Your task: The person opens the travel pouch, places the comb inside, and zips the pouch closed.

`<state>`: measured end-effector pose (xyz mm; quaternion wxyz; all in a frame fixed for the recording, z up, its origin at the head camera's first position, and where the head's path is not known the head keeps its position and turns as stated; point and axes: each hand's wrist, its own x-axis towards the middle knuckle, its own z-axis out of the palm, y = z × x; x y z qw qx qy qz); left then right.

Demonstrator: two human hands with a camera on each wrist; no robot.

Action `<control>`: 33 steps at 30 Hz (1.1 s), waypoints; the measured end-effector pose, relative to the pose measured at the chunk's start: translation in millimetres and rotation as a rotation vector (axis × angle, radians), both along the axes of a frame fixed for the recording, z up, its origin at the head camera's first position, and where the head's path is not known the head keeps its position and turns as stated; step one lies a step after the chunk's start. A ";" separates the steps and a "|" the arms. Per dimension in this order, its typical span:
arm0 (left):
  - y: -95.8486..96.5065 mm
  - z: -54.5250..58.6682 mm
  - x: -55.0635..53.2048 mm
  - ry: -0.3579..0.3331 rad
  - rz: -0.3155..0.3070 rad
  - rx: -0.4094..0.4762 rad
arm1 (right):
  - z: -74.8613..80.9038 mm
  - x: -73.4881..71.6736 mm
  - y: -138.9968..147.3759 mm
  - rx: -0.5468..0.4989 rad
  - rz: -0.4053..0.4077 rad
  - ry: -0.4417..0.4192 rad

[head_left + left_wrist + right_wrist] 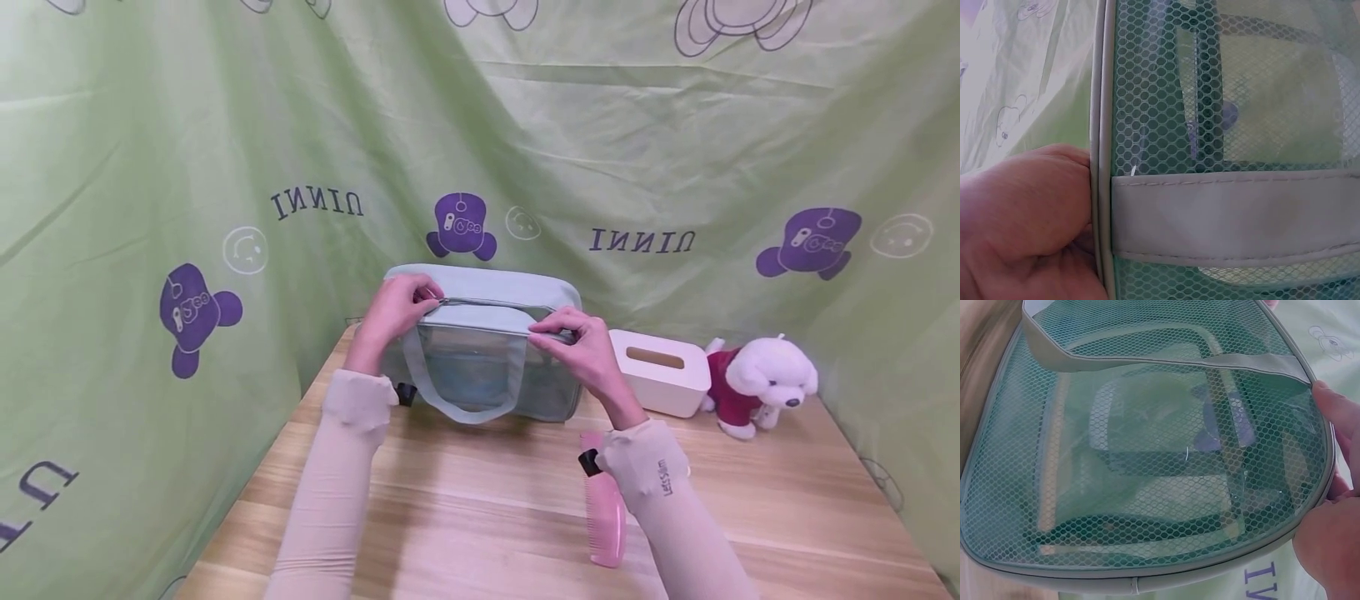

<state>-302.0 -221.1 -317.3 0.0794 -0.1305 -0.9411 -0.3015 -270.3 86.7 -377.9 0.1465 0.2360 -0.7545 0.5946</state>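
A pale green mesh bag (471,367) with a strap handle (468,414) stands upright at the back of the table. Its top shows a dark gap along the zipper (491,302). My left hand (396,317) pinches the top near the zipper's left end. With thumb and fingers, my right hand (581,343) grips the top edge toward the right. In the left wrist view, the left hand (1029,219) lies along the piped edge beside the mesh (1154,94), fingertips hidden. The right wrist view has the right hand (1332,544) at the bag's rim, over see-through mesh (1147,481).
A pink comb (604,517) lies on the wooden table (465,517), near the right forearm. Right of the bag are a white tissue box (667,383) and a white plush dog (765,383) in red. A green printed curtain (525,150) hangs behind and at both sides.
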 end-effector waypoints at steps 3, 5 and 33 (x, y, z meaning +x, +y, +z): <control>1.1 -0.8 -1.0 0.021 0.004 -0.027 | -0.4 -0.1 0.1 0.000 -0.005 0.006; 1.4 -2.0 -1.9 0.040 0.013 -0.034 | -1.2 -0.4 -0.2 0.001 -0.006 0.004; -9.5 -4.2 -9.9 0.067 -0.006 0.017 | -0.3 2.1 -2.3 -0.020 -0.038 -0.019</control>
